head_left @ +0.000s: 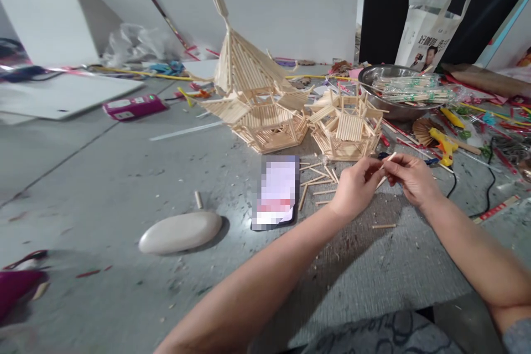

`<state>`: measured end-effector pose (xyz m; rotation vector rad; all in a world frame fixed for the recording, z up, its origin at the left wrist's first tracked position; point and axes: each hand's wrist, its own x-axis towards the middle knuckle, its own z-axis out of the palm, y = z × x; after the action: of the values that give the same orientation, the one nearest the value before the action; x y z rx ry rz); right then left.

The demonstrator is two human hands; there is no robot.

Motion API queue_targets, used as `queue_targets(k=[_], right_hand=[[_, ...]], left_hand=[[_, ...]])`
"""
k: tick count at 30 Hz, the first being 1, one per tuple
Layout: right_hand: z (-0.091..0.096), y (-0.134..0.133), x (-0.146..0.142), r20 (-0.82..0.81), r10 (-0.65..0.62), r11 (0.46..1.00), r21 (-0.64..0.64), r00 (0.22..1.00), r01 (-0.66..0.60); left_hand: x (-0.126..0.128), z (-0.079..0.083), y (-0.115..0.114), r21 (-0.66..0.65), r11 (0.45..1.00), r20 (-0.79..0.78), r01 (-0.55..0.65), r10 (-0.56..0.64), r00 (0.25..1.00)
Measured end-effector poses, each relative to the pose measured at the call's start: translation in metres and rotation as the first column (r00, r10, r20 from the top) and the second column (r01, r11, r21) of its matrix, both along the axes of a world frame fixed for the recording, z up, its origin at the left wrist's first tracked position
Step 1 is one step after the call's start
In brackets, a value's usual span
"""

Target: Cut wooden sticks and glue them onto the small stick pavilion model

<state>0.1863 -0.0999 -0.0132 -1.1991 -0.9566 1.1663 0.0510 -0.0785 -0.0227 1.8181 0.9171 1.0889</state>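
My left hand and my right hand meet over the grey floor, fingers pinched together on a short wooden stick held between them. Just beyond them stands a small open-frame stick model. Left of it is a taller stick pagoda with a pointed roof. Several loose cut sticks lie on the floor beside my left hand, and a single stick lies below my hands.
A phone lies left of my hands, a smooth oval stone further left. A metal bowl of wrapped chopsticks, a yellow glue gun with black cord, a white tote bag, a pink box and white boards surround the area.
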Motion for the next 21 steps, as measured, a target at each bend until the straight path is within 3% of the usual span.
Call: queue_targets(k=[4, 8, 14, 21], right_hand=[[-0.001, -0.002, -0.002, -0.039, 0.068, 0.997, -0.027, 0.997, -0.069], [-0.003, -0.002, -0.002, -0.063, 0.047, 0.999, -0.020, 0.997, -0.048], [-0.007, -0.003, -0.003, -0.026, 0.100, 0.994, -0.033, 0.995, -0.101], [-0.014, -0.002, -0.003, -0.014, 0.106, 0.992, -0.061, 0.994, -0.107]], left_hand=[[-0.006, 0.000, -0.005, -0.021, 0.997, -0.052, -0.069, 0.068, 0.996], [-0.010, -0.005, -0.009, -0.081, 0.990, -0.068, -0.112, 0.106, 0.992], [-0.014, -0.009, -0.010, -0.171, 0.985, -0.036, -0.013, 0.007, 0.999], [-0.018, -0.007, -0.010, -0.195, 0.981, -0.106, -0.014, -0.007, 0.994]])
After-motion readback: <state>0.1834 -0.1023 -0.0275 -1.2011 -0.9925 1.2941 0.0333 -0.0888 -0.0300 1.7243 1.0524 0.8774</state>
